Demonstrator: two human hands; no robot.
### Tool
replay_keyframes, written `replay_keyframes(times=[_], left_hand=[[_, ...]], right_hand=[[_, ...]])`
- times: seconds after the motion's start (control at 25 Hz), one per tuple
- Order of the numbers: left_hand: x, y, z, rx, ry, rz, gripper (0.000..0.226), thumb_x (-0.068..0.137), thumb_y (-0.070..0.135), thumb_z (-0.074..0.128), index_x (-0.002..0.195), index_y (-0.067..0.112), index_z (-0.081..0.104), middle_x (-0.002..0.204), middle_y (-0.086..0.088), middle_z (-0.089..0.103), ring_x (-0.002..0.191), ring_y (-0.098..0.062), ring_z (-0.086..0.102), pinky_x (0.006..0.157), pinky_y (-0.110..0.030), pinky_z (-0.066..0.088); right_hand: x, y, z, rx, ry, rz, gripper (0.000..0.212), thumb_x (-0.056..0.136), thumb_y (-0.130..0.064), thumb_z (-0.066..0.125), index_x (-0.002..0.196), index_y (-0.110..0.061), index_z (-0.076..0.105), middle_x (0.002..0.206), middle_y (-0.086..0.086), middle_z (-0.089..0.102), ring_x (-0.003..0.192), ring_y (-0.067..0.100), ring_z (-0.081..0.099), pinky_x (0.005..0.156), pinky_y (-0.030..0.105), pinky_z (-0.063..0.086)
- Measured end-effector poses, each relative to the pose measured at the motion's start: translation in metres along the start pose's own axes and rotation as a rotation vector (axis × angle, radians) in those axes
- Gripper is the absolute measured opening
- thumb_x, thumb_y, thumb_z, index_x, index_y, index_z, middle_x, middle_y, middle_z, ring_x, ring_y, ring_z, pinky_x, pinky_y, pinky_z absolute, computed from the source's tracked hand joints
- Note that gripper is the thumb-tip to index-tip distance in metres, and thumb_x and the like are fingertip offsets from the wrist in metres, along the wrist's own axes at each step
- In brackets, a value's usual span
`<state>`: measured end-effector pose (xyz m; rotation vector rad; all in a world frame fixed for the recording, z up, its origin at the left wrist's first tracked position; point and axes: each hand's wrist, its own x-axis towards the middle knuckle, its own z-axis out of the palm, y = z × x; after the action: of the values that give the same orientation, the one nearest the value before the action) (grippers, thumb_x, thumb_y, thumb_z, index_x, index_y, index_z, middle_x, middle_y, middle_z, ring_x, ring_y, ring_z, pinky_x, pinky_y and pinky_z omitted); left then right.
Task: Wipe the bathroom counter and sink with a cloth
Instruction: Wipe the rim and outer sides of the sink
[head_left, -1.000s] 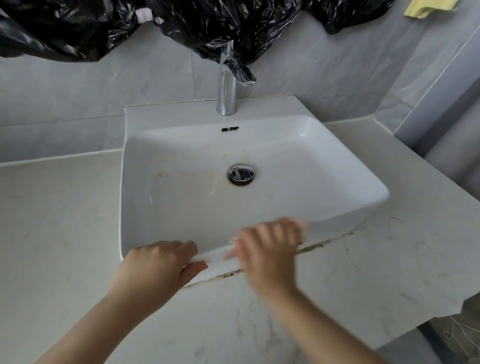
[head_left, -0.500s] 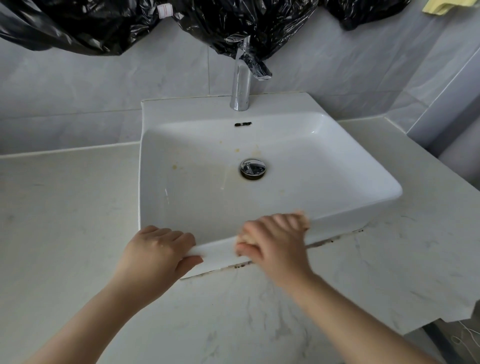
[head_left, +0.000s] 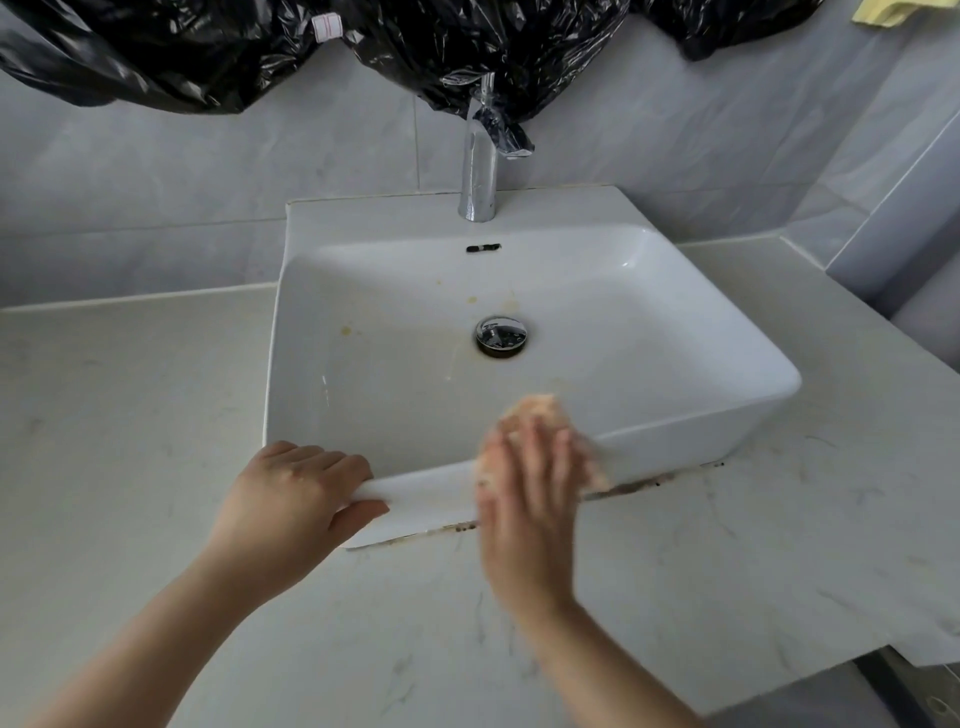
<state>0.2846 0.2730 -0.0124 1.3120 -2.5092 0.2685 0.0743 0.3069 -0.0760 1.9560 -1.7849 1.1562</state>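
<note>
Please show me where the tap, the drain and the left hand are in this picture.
tap (head_left: 479, 171): head view, on its chrome upright body.
drain (head_left: 502, 333): head view, on the metal plug's middle.
left hand (head_left: 296, 499): head view, on its back; it grips the sink (head_left: 701, 441) rim.

Nothing here can be read as words or numbers. A small white tag (head_left: 327, 25) with red printed marks sits on the black plastic bag (head_left: 208, 57), above and to the left of the sink (head_left: 691, 312). Its print is too small to make out.
</note>
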Motion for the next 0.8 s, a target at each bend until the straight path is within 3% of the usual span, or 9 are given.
replay_keyframes(times=[0.08,0.16,0.24,0.4,0.52,0.64,0.72,0.8], left_hand=[[0.000,0.000,0.000,-0.012,0.017,0.008,0.039,0.079,0.049,0.043,0.065,0.018,0.061,0.051,0.007,0.054,0.046,-0.022,0.054,0.052,-0.028,0.040],[0.000,-0.001,0.001,-0.025,0.044,0.008,0.049,0.086,0.054,0.037,0.065,0.017,0.062,0.051,0.007,0.055,0.046,-0.022,0.054,0.052,-0.028,0.042],[-0.001,0.000,0.000,-0.031,0.067,0.009,0.060,0.092,0.057,0.024,0.066,0.018,0.062,0.052,0.007,0.055,0.047,-0.022,0.054,0.053,-0.028,0.041],[0.000,0.000,0.000,-0.033,0.090,0.020,0.063,0.093,0.058,0.021,0.066,0.017,0.062,0.053,0.007,0.055,0.048,-0.022,0.053,0.055,-0.026,0.040],[0.002,-0.002,0.001,-0.028,0.092,0.045,0.064,0.092,0.058,0.020,0.067,0.017,0.061,0.053,0.006,0.056,0.048,-0.022,0.054,0.055,-0.026,0.041],[0.002,-0.002,-0.001,-0.004,0.073,0.046,0.061,0.091,0.058,0.024,0.066,0.017,0.061,0.052,0.006,0.055,0.047,-0.023,0.054,0.054,-0.026,0.042],[0.002,-0.003,-0.002,0.000,0.050,0.053,0.049,0.085,0.055,0.037,0.065,0.018,0.061,0.051,0.006,0.054,0.046,-0.023,0.053,0.053,-0.026,0.040],[0.004,-0.004,-0.004,-0.003,0.021,0.079,0.038,0.080,0.049,0.043,0.065,0.019,0.061,0.051,0.007,0.053,0.046,-0.022,0.053,0.052,-0.026,0.039]], right_hand=[[-0.012,-0.027,0.012,-0.006,-0.020,-0.287,0.048,0.095,-0.025,0.041,0.141,-0.024,0.028,0.151,0.002,0.025,0.145,0.026,0.012,0.116,0.043,0.013],[0.000,-0.007,0.009,-0.017,-0.005,-0.491,0.053,0.091,-0.025,0.052,0.141,-0.027,0.034,0.146,-0.004,0.036,0.143,0.020,0.022,0.117,0.039,0.017],[0.009,0.031,-0.002,-0.082,-0.036,-0.641,0.046,0.093,-0.031,0.048,0.138,-0.029,0.038,0.142,-0.009,0.039,0.140,0.016,0.026,0.116,0.035,0.019],[0.009,0.105,-0.019,-0.189,-0.227,-0.825,0.041,0.097,-0.040,0.033,0.135,-0.028,0.043,0.137,-0.008,0.049,0.134,0.016,0.032,0.119,0.037,0.008],[0.002,0.101,-0.035,-0.066,-0.302,-0.838,0.038,0.097,-0.039,0.040,0.133,-0.030,0.044,0.142,-0.003,0.043,0.133,0.024,0.035,0.115,0.044,0.020],[-0.023,0.082,-0.044,0.034,-0.153,-0.525,0.019,0.089,-0.026,0.054,0.107,-0.026,0.055,0.119,0.001,0.051,0.106,0.027,0.055,0.089,0.041,0.046],[-0.030,0.059,-0.032,0.161,-0.106,-0.008,0.019,0.080,-0.023,0.062,0.096,-0.023,0.051,0.102,0.003,0.050,0.085,0.029,0.060,0.069,0.035,0.050],[-0.019,0.029,-0.011,0.391,-0.081,0.552,0.038,0.068,-0.014,0.074,0.093,-0.023,0.048,0.103,-0.001,0.042,0.085,0.034,0.059,0.070,0.033,0.050]])
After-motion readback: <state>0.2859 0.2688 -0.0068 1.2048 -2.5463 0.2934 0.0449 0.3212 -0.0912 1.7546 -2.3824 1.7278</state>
